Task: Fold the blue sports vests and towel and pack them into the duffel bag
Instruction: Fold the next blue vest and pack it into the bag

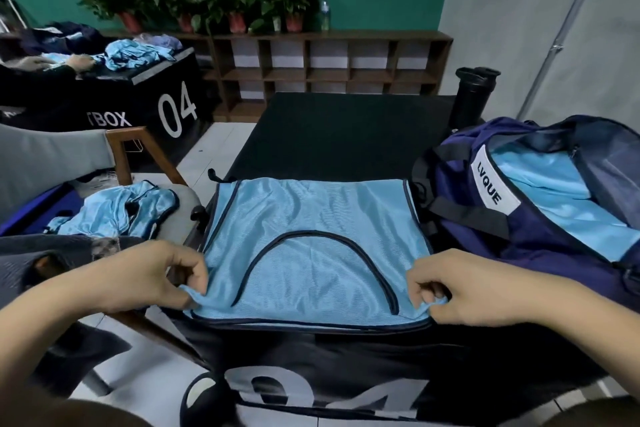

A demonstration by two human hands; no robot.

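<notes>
- The blue vest [311, 236] lies flat at the near edge of the black box [346, 135], the duffel bag [519, 229] just beside it at the right edge.
- Our left hand [145, 277] and right hand [464, 288] each pinch a near corner, fabric between thumb and fingers.
- We judge the mesh light, limp and slippery; corners hold best.
</notes>
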